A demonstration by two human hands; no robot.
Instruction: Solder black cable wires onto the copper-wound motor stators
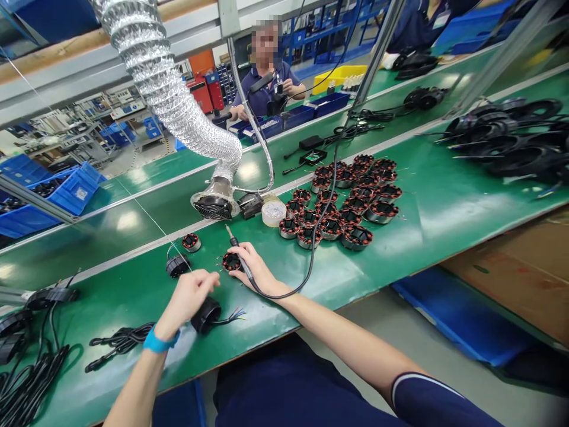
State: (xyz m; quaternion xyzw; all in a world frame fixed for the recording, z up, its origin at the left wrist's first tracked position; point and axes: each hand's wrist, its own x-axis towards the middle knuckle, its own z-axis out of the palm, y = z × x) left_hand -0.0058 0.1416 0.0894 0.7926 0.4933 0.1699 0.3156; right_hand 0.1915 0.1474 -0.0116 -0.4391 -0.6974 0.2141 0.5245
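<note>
My right hand (255, 268) grips a soldering iron (237, 251) whose tip points up and away, and rests beside a small red-and-black wound motor stator (231, 261) on the green bench. My left hand (190, 296), with a blue wristband, pinches a thin solder wire (151, 220) that runs up to the left. Just below it lies a black round fan housing (205, 315) with coloured wire ends. Two more parts, a black hub (178, 265) and a stator (191, 241), sit further back.
A silver fume hose with a fan mouth (214, 204) hangs over the bench. Several stators (342, 204) are grouped to the right, black fan frames (511, 139) beyond. Black cables (120, 341) lie left. Another person (267, 77) works across the conveyor. Blue bins (66, 190) stand left.
</note>
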